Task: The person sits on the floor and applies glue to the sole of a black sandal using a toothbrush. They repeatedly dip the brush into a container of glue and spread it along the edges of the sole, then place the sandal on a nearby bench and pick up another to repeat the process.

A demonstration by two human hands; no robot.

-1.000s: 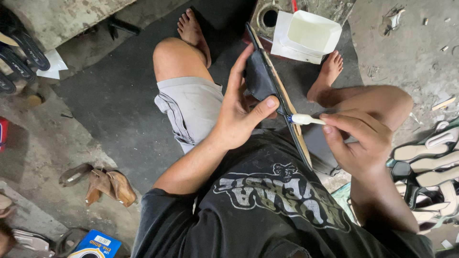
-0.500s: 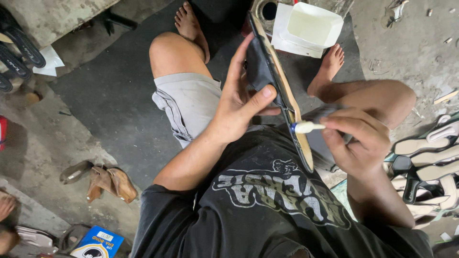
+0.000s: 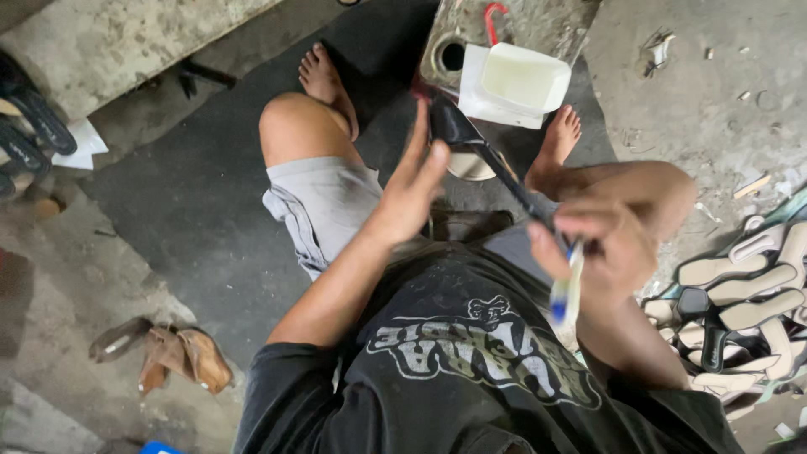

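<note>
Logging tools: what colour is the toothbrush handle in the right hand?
White with blue, blurred; head view: toothbrush, right hand.

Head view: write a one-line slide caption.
Seated person's left hand steadies a dark shoe sole; right hand grips a white brush.
</note>
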